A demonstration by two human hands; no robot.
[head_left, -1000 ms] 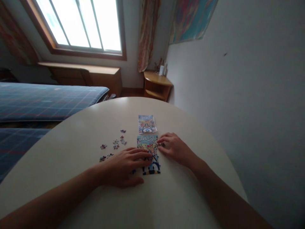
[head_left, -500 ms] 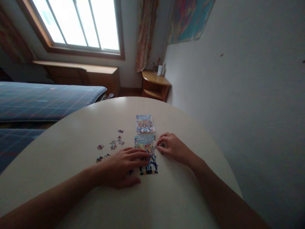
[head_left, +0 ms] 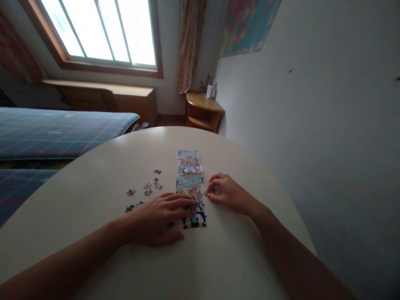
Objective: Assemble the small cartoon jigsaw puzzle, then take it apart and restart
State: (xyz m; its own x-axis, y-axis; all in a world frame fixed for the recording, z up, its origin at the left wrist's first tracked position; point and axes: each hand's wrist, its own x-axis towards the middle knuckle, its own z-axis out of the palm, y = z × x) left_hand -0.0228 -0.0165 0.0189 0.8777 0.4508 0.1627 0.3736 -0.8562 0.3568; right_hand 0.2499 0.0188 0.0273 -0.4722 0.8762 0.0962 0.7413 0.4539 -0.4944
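A partly joined jigsaw puzzle (head_left: 195, 221) with a blue dog's face lies on the round table. My left hand (head_left: 162, 216) rests flat across its left middle, fingers stretched out and covering part of the picture. Just right of the puzzle's edge, my right hand (head_left: 225, 191) pinches a small puzzle piece (head_left: 206, 193) between thumb and fingertips; the fingers partly hide it. Beyond the puzzle lies a creased paper sheet (head_left: 189, 161) with a similar picture. Several loose puzzle pieces (head_left: 148, 188) are scattered to the left, some partly under my left hand.
The white round table (head_left: 150, 146) reaches close to the wall (head_left: 296, 125) on the right. A bed with a plaid mattress (head_left: 62, 129) stands at the left. Behind are a wooden desk (head_left: 131, 89), a corner shelf (head_left: 204, 102) and a window (head_left: 109, 33).
My right hand has shifted very slightly away from the puzzle's right edge, with the small piece at its fingertips. My left hand stays on the puzzle.
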